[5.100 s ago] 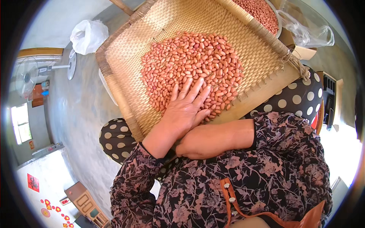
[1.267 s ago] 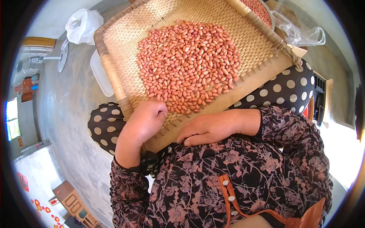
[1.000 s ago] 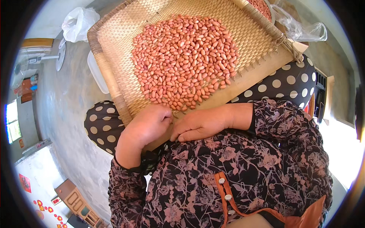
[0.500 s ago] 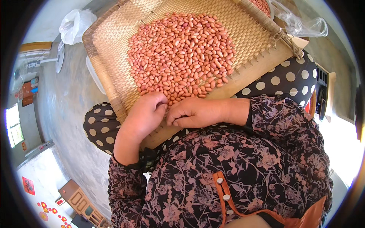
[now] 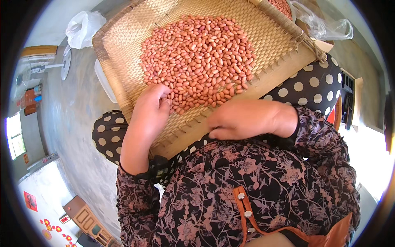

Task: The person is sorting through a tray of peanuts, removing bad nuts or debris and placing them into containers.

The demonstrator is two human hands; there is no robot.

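A wide woven bamboo tray (image 5: 119, 45) rests on my lap, tilted toward me, with a heap of pink shelled peanuts (image 5: 197, 57) spread over its middle. My left hand (image 5: 150, 109) reaches over the near rim, and its bent fingers touch the nearest peanuts at the heap's lower left edge. My right hand (image 5: 242, 119) lies on the tray's near rim, back up, with the fingers curled under. Whatever lies under its palm is hidden.
My knees in black polka-dot trousers (image 5: 109, 133) stick out under the tray. A white plastic bag (image 5: 84, 26) lies on the concrete floor (image 5: 70, 123) at far left, near a standing fan (image 5: 53, 68). A clear plastic bag (image 5: 325, 26) and a second container of peanuts (image 5: 282, 5) sit at top right.
Half a second ago both hands met at the near rim. My left hand has since moved forward onto the peanuts, and my right hand has slid right along the rim.
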